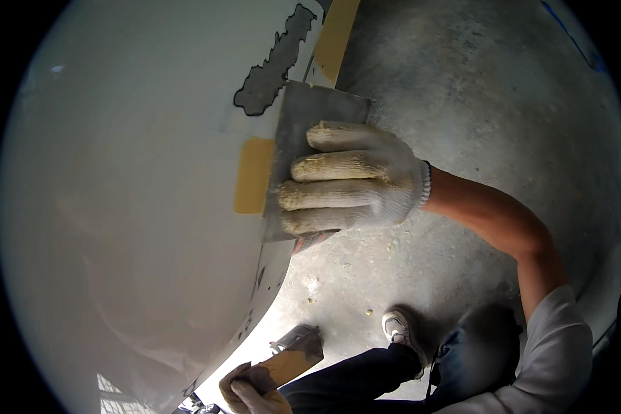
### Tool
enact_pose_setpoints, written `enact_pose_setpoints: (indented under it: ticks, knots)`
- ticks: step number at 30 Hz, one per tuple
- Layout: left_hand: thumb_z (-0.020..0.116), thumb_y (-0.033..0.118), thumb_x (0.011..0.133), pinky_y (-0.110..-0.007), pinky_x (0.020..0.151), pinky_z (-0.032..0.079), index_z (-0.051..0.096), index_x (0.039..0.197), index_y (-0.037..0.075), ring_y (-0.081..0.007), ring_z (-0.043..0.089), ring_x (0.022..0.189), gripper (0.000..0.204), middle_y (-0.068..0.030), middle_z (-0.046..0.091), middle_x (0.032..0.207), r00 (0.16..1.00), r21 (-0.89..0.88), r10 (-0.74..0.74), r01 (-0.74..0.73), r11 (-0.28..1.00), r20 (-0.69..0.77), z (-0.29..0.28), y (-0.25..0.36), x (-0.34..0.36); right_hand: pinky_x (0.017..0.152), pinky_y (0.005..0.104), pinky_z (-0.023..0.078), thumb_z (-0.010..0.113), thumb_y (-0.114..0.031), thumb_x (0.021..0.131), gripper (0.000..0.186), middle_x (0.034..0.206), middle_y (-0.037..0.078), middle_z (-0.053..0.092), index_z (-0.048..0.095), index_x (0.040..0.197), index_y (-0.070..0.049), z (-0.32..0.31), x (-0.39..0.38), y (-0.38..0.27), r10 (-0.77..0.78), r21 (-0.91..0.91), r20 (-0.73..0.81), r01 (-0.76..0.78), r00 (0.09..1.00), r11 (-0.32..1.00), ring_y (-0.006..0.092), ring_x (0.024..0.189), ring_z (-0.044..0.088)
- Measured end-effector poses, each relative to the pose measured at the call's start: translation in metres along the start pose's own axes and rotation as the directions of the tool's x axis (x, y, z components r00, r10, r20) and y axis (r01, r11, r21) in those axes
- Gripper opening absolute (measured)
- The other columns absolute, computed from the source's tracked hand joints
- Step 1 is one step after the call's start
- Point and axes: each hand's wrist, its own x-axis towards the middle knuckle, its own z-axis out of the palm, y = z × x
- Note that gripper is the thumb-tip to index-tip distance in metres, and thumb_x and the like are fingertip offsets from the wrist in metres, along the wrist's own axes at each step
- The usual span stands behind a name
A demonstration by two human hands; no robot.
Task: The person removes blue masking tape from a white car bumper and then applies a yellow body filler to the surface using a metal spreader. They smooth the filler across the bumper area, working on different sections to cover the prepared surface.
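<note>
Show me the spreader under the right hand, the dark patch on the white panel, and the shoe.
Spreader (300, 114): head view, on its bare flat face.
Dark patch (272, 77): head view, about its middle.
Shoe (399, 330): head view, on its top.

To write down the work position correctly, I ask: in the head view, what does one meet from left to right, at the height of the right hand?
White panel, tan patch on it, flat grey plate, gloved right hand, bare forearm.
</note>
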Motion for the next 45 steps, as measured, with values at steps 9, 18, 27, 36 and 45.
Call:
enact_pose_setpoints:
  ticks: [9,18,27,36,45]
  knots:
    - [0.038,0.024,0.104,-0.023,0.046,0.025,0.054,0.089,-0.004,-0.009,0.031,0.05,0.035,0.0001,0.039,0.061,0.999,-0.037,0.021,-0.019,0.999,0.045,-0.006,-0.004,0.0,0.105,0.034,0.046,0.068,-0.021,0.083,0.031,0.117,-0.01,0.062,0.066,0.113,-0.031,0.006,-0.015,-0.003,-0.02,-0.079,0.067,0.025,0.998,0.997,0.0099,0.106,0.058]
    - [0.037,0.022,0.105,-0.022,0.044,0.026,0.055,0.09,-0.004,-0.008,0.03,0.05,0.034,0.0002,0.039,0.062,0.99,0.005,0.122,-0.123,0.992,0.066,0.0,0.005,-0.001,0.104,0.0348,0.048,0.063,-0.02,0.088,0.03,0.12,-0.01,0.061,0.064,0.116,-0.029,0.005,-0.035,-0.011,0.089,-0.047,-0.131,-0.096,0.987,0.994,0.0105,0.107,0.059]
    - [0.035,0.021,0.105,-0.022,0.044,0.026,0.054,0.086,-0.004,-0.0077,0.03,0.048,0.037,0.0008,0.038,0.059,0.985,0.051,0.161,-0.165,0.985,0.067,-0.003,0.004,0.002,0.107,0.035,0.045,0.065,-0.02,0.085,0.034,0.119,-0.012,0.062,0.066,0.116,-0.034,0.02,0.021,-0.01,0.107,-0.002,-0.209,-0.11,0.972,0.994,0.0092,0.109,0.058]
    - [0.037,0.025,0.105,-0.023,0.045,0.029,0.054,0.085,-0.004,-0.0089,0.031,0.05,0.039,-0.0005,0.041,0.061,0.982,0.111,0.175,-0.183,0.977,0.076,0.005,0.008,0.0,0.101,0.0352,0.05,0.07,-0.016,0.081,0.033,0.115,-0.013,0.062,0.067,0.11,-0.033,0.004,-0.055,-0.024,0.171,-0.068,-0.132,-0.181,0.976,0.981,0.0107,0.105,0.059]
    - [0.05,0.024,0.097,-0.025,0.066,0.054,0.055,0.097,-0.009,-0.02,0.067,0.068,0.033,-0.0189,0.065,0.075,0.973,-0.202,-0.057,0.103,0.974,0.222,0.024,0.021,0.002,0.092,0.0336,0.055,0.063,-0.006,0.089,0.028,0.116,0.012,0.068,0.065,0.116,-0.003,-0.094,0.016,-0.102,0.593,0.772,0.595,-0.59,0.543,-0.235,0.0208,0.11,0.065]
